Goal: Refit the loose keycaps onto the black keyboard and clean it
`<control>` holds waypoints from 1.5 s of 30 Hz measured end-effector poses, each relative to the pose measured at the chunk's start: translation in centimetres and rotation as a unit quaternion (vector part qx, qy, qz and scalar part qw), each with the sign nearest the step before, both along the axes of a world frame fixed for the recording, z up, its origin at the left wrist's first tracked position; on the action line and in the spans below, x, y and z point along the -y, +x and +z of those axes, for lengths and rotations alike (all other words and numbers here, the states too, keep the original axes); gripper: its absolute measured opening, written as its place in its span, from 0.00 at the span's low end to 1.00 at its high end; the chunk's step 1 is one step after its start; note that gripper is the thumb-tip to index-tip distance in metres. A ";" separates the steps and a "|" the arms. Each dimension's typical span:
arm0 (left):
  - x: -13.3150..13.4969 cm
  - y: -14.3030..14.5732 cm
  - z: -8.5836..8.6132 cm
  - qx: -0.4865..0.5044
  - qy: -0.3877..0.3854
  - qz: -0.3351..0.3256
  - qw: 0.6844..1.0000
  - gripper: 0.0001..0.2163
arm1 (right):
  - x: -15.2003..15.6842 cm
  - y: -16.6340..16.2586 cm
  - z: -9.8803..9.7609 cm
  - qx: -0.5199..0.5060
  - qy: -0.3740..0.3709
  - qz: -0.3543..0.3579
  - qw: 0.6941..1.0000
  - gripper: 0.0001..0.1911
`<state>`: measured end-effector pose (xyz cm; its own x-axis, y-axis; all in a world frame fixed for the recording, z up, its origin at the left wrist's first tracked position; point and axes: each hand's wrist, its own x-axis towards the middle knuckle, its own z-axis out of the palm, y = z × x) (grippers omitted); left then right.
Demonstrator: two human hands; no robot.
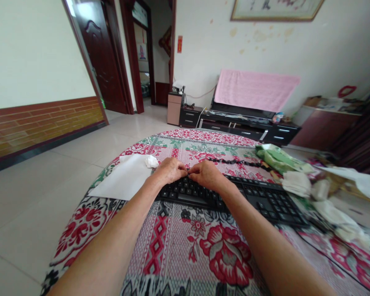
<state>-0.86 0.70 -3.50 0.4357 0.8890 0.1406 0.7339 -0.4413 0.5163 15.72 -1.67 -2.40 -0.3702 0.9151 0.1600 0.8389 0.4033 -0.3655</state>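
A black computer keyboard (262, 201) lies flat on the flowered cloth. Both my hands meet over the upper part of its left half. My left hand (172, 169) is closed, thumb and fingers pinched at the far rows. Facing it, my right hand (206, 172) is also pinched, its fingertips close to the left ones. Something small and dark shows at the fingertips, too small to tell whether it is loose or part of the keyboard. Behind the keyboard runs a line of small black pieces (239, 162).
White paper (120, 179) with a crumpled tissue (151, 161) lies left of the keyboard. To the right are a green package (280, 159), white crumpled tissues (297, 183) and a black cable (329, 257). The rounded table edge borders the tiled floor on the left.
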 end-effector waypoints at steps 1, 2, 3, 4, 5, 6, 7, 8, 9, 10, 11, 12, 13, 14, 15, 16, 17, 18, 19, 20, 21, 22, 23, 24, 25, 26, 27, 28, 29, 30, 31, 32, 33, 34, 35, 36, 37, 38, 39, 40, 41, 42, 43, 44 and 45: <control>-0.1 0.0 -0.1 0.009 -0.003 0.003 1.000 0.11 | 0.1 -0.1 0.1 0.007 -0.001 -0.003 1.000 0.10; -0.1 0.0 -0.1 0.022 -0.008 0.007 1.000 0.11 | 0.1 -0.2 0.3 0.011 -0.003 -0.006 1.000 0.10; -0.2 -0.1 -0.2 0.039 -0.014 0.014 0.999 0.11 | 0.2 -0.3 0.4 0.014 -0.005 -0.008 1.000 0.10; -0.3 -0.2 -0.2 0.058 -0.020 0.025 0.998 0.11 | 0.3 -0.3 0.5 0.016 -0.007 -0.008 1.000 0.10; -0.4 -0.4 -0.1 0.078 -0.028 0.040 0.996 0.12 | 0.4 -0.3 0.7 0.018 -0.009 -0.006 1.000 0.11; -0.5 -0.7 -0.1 0.099 -0.035 0.057 0.993 0.12 | 0.4 -0.3 0.7 0.020 -0.010 -0.001 1.000 0.11; -0.6 -0.9 0.0 0.118 -0.043 0.076 0.989 0.12 | 0.4 -0.3 0.8 0.024 -0.011 0.005 1.000 0.10; -0.6 -1.2 0.1 0.136 -0.050 0.096 0.985 0.12 | 0.4 -0.3 0.9 0.028 -0.010 0.011 0.999 0.10; -0.7 -1.4 0.2 0.151 -0.057 0.114 0.980 0.13 | 0.4 -0.2 0.9 0.033 -0.007 0.017 0.999 0.10; -0.7 -1.6 0.4 0.161 -0.063 0.128 0.977 0.13 | 0.4 -0.2 1.0 0.037 -0.003 0.021 0.999 0.10; -0.6 -1.8 0.5 0.168 -0.065 0.138 0.974 0.13 | 0.4 -0.2 1.0 0.043 0.002 0.022 0.999 0.10; -0.6 -1.9 0.7 0.170 -0.065 0.145 0.972 0.13 | 0.5 -0.3 1.1 0.050 0.009 0.023 0.998 0.10; -0.5 -1.9 0.8 0.170 -0.063 0.150 0.972 0.13 | 0.6 -0.5 1.1 0.060 0.016 0.020 0.998 0.10; -0.4 -1.9 0.9 0.169 -0.060 0.153 0.972 0.12 | 0.7 -0.7 1.2 0.074 0.023 0.016 0.997 0.10; -0.4 -1.9 1.0 0.167 -0.056 0.155 0.972 0.12 | 0.9 -0.9 1.3 0.093 0.030 0.009 0.995 0.10; -0.4 -1.8 1.0 0.166 -0.052 0.157 0.972 0.12 | 1.1 -1.3 1.3 0.115 0.036 -0.001 0.993 0.10; -0.4 -1.8 0.9 0.164 -0.047 0.158 0.973 0.12 | 1.3 -1.6 1.3 0.138 0.040 -0.015 0.989 0.11; -0.5 -1.7 0.8 0.162 -0.041 0.158 0.973 0.11 | 1.5 -1.9 1.3 0.160 0.043 -0.032 0.986 0.11; -0.6 -1.7 0.7 0.160 -0.035 0.157 0.974 0.11 | 1.6 -2.2 1.3 0.177 0.044 -0.046 0.982 0.12; -0.7 -1.7 0.6 0.159 -0.030 0.156 0.974 0.11 | 1.7 -2.4 1.3 0.187 0.045 -0.055 0.980 0.12; -0.8 -1.7 0.4 0.160 -0.026 0.155 0.975 0.11 | 1.8 -2.6 1.2 0.192 0.045 -0.059 0.979 0.13; -0.9 -1.8 0.2 0.161 -0.023 0.155 0.974 0.11 | 1.8 -2.6 1.2 0.192 0.045 -0.058 0.979 0.13; -1.0 -1.8 0.1 0.163 -0.023 0.154 0.974 0.11 | 1.9 -2.6 1.3 0.190 0.044 -0.054 0.979 0.12; -1.0 -1.7 0.0 0.163 -0.023 0.153 0.974 0.11 | 2.0 -2.5 1.3 0.186 0.044 -0.048 0.980 0.12; -1.0 -1.7 0.0 0.161 -0.024 0.151 0.975 0.12 | 2.0 -2.3 1.4 0.181 0.044 -0.044 0.981 0.12; -1.0 -1.6 0.0 0.158 -0.022 0.147 0.976 0.12 | 2.1 -2.0 1.4 0.173 0.044 -0.037 0.983 0.12; -1.0 -1.5 0.0 0.151 -0.019 0.142 0.978 0.12 | 2.1 -1.7 1.5 0.160 0.043 -0.021 0.986 0.12; -0.9 -1.4 0.1 0.143 -0.014 0.134 0.981 0.12 | 2.0 -1.3 1.5 0.142 0.040 0.001 0.989 0.12; -0.8 -1.2 0.1 0.134 -0.009 0.126 0.983 0.12 | 1.7 -0.8 1.4 0.121 0.038 0.025 0.992 0.12; -0.7 -1.0 0.2 0.127 -0.003 0.118 0.985 0.12 | 1.3 -0.1 1.4 0.099 0.038 0.044 0.993 0.13; -0.6 -0.9 0.3 0.121 0.002 0.112 0.986 0.12 | 0.8 0.6 1.3 0.079 0.043 0.047 0.995 0.14; -0.5 -0.8 0.3 0.118 0.006 0.108 0.987 0.11 | 0.2 1.4 1.2 0.062 0.052 0.034 0.996 0.15; -0.4 -0.7 0.3 0.118 0.009 0.107 0.987 0.11 | -0.6 2.3 1.1 0.054 0.067 -0.002 0.996 0.16; -0.4 -0.6 0.4 0.118 0.010 0.107 0.987 0.11 | -1.4 3.3 1.0 0.053 0.083 -0.052 0.994 0.16; -0.3 -0.6 0.3 0.118 0.010 0.108 0.987 0.11 | -2.2 4.2 1.0 0.064 0.091 -0.103 0.988 0.16; -0.3 -0.6 0.3 0.119 0.008 0.109 0.987 0.11 | -3.0 5.1 0.8 0.083 0.092 -0.145 0.982 0.16; -0.3 -0.6 0.3 0.118 0.006 0.111 0.987 0.11 | -3.8 5.9 0.7 0.103 0.089 -0.172 0.976 0.17; -0.3 -0.6 0.3 0.118 0.004 0.113 0.987 0.11 | -4.4 6.6 0.6 0.123 0.086 -0.176 0.973 0.18; -0.3 -0.6 0.3 0.118 0.000 0.115 0.986 0.11 | -4.9 7.1 0.3 0.141 0.084 -0.171 0.972 0.19; -0.3 -0.6 0.4 0.118 -0.002 0.116 0.986 0.11 | -5.4 7.4 0.1 0.158 0.082 -0.162 0.971 0.20; -0.3 -0.7 0.4 0.119 -0.004 0.117 0.986 0.11 | -5.8 7.6 -0.1 0.171 0.080 -0.152 0.970 0.20; -0.3 -0.7 0.4 0.120 -0.004 0.118 0.986 0.11 | -6.1 7.6 -0.4 0.182 0.075 -0.144 0.970 0.20; -0.2 -0.7 0.4 0.121 -0.002 0.118 0.986 0.11 | -6.4 7.6 -0.7 0.189 0.067 -0.140 0.969 0.20; -0.2 -0.7 0.5 0.122 -0.001 0.117 0.986 0.11 | -6.6 7.5 -0.9 0.193 0.056 -0.139 0.970 0.19; -0.2 -0.7 0.5 0.123 0.001 0.116 0.986 0.11 | -6.8 7.3 -1.0 0.195 0.045 -0.139 0.970 0.18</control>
<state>-1.58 0.89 -3.03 0.1726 0.9605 0.2185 0.6676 -0.2771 0.6910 23.07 5.14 -3.41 -0.1594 0.9771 0.1411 0.9872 0.1572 0.0267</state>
